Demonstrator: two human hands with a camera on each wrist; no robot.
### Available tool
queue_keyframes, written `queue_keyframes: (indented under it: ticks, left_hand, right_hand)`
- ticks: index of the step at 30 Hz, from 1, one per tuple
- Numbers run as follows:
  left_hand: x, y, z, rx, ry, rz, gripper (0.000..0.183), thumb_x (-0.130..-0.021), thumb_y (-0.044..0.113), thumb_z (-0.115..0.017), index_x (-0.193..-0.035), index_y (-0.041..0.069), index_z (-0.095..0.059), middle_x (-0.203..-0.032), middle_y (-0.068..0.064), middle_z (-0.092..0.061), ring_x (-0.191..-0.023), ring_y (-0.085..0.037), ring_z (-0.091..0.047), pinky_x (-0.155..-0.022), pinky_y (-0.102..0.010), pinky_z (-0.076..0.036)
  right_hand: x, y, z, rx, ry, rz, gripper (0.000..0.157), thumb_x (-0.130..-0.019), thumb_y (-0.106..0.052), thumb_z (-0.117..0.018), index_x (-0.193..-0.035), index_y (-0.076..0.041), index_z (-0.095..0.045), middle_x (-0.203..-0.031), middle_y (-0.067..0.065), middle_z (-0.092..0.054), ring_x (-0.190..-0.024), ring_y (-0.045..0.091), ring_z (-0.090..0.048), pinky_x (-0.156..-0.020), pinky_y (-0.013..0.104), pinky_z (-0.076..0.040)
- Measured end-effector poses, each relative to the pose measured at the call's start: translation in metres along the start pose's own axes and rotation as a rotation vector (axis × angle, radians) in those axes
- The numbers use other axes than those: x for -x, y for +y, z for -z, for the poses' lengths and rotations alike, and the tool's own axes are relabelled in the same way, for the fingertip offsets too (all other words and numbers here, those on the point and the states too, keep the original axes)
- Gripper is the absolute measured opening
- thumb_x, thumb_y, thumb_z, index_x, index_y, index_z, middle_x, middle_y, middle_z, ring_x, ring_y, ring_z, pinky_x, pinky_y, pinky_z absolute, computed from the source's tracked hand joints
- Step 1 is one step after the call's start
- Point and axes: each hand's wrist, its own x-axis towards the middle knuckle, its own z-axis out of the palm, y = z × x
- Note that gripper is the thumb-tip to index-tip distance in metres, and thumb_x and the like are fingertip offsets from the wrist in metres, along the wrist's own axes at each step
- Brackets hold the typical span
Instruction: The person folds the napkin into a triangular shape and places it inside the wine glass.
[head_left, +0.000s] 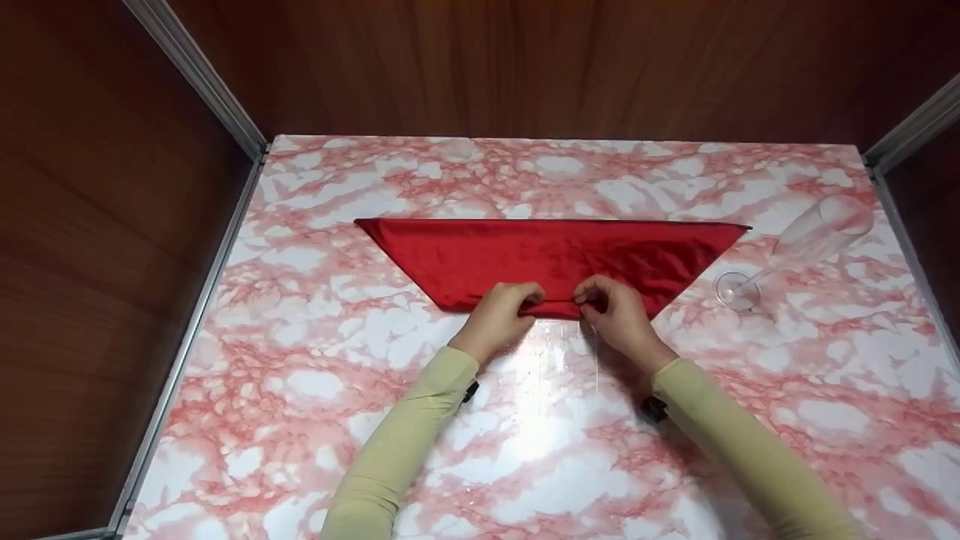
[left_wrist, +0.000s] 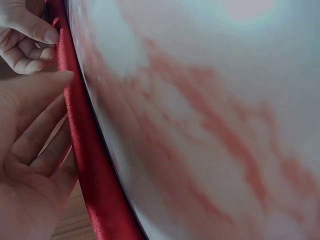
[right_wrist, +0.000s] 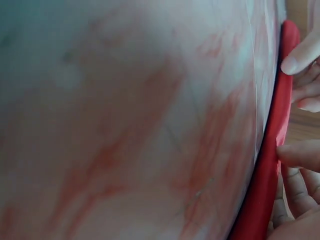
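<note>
A shiny red cloth (head_left: 480,255) with a thin dark edge lies flat in a trapezoid, its long side away from me. Its shorter near edge is turned up into a narrow roll. My left hand (head_left: 504,315) pinches that roll left of its middle, thumb on the near side and fingers curled behind. Just to the right, my right hand (head_left: 616,313) pinches the same roll in the same way. Both wrist views show the rolled red edge (left_wrist: 95,165) close up, with thumb tips on it. The fingertips behind the roll are partly hidden.
A clear stemmed flute glass (head_left: 821,225) stands on its round foot to the right of the cloth. The red-and-white marbled table (head_left: 315,382) is bounded by brown wood-look panels (head_left: 525,67) with metal edging at the back and sides.
</note>
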Motion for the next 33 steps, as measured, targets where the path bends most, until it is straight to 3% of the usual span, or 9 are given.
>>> queue_keyframes:
  ticks: [9, 21, 33]
  left_hand:
    - [-0.0019, -0.0002, 0.0030, -0.038, -0.011, 0.005, 0.030, -0.082, -0.008, -0.064, -0.108, 0.006, -0.068, -0.102, -0.003, -0.069, -0.099, -0.015, -0.062, -0.087, -0.025, -0.046]
    - [-0.0006, -0.0003, 0.0020, 0.021, -0.012, 0.033, 0.026, -0.090, -0.002, -0.062, -0.115, 0.006, -0.063, -0.103, -0.005, -0.068, -0.098, -0.013, -0.062, -0.085, -0.022, -0.047]
    - [0.0030, -0.0007, -0.0012, 0.018, -0.002, 0.058, 0.024, -0.093, -0.002, -0.058, -0.115, 0.006, -0.062, -0.104, -0.007, -0.068, -0.097, -0.015, -0.062, -0.085, -0.024, -0.047]
  right_hand:
    - [0.0012, 0.0029, -0.0001, 0.090, -0.082, 0.037, 0.029, -0.075, 0.000, -0.080, -0.101, -0.005, -0.068, -0.100, 0.007, -0.066, -0.097, 0.021, -0.058, -0.086, 0.036, -0.046]
    - [0.0012, -0.0001, 0.0046, 0.090, -0.123, 0.006, 0.028, -0.076, 0.004, -0.075, -0.103, -0.005, -0.068, -0.093, 0.005, -0.069, -0.094, 0.020, -0.063, -0.085, 0.038, -0.048]
    - [-0.0008, -0.0039, 0.0046, 0.020, -0.159, -0.051, 0.021, -0.082, 0.004, -0.070, -0.103, 0.001, -0.067, -0.095, 0.010, -0.070, -0.090, 0.020, -0.066, -0.072, 0.027, -0.052]
